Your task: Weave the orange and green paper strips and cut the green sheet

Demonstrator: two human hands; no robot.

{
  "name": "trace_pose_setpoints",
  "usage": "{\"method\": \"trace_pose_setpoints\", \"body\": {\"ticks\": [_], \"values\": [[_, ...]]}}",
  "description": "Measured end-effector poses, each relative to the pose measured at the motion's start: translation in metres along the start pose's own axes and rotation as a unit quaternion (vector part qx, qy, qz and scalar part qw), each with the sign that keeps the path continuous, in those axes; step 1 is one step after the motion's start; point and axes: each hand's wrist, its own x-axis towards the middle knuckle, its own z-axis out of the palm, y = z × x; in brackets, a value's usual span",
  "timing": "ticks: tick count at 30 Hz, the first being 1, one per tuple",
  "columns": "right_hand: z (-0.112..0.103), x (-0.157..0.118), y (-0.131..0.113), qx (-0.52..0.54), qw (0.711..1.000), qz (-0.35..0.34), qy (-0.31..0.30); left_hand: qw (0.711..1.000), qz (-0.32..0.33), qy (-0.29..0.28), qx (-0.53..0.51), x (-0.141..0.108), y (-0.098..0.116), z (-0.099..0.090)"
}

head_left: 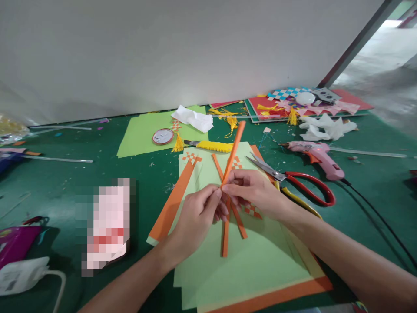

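Observation:
An orange paper strip [233, 152] is pinched between my two hands and slants up toward the back. My left hand [203, 204] has its thumb and fingertips closed on it from the left. From the right, my right hand [249, 189] grips the same strip, its fingertips meeting the left ones. More orange strip ends [240, 224] stick out below and above my fingers; how they join is hidden by the hands. Beneath lie pale green paper sheets [224, 274] with orange-and-white checkered woven pieces [252, 211] on them.
Scissors [302, 182] and a pink glue gun [322, 158] lie right. Behind the hands are a yellow utility knife [213, 146], a round tin [163, 136], a crumpled tissue [193, 118] and yellow tassels [232, 124]. A blurred-out pink object [110, 221] lies left, near a white plug [24, 276].

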Motion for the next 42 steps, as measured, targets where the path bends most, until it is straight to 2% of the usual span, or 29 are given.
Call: {"method": "trace_pose_setpoints", "body": {"ticks": [5, 20, 30, 39, 42], "values": [[0.0031, -0.0001, 0.0048, 0.012, 1.000, 0.005, 0.029, 1.000, 0.012, 0.005, 0.010, 0.0003, -0.0011, 0.0000], [0.0043, -0.0002, 0.0085, 0.044, 0.998, 0.023, 0.029, 1.000, 0.016, 0.004, 0.021, -0.0001, -0.0017, 0.0004], [-0.0047, 0.0030, -0.0012, 0.088, 0.993, -0.018, 0.070, 1.000, -0.005, -0.003, -0.007, -0.0017, -0.0020, -0.0001], [0.0034, 0.0016, 0.0066, 0.118, 0.992, 0.025, 0.021, 1.000, -0.002, -0.003, -0.013, -0.0008, -0.0001, -0.0009], [0.0020, 0.0011, 0.0055, 0.124, 0.992, 0.016, 0.032, 1.000, -0.003, -0.005, -0.008, -0.0006, 0.0002, -0.0018]]}}
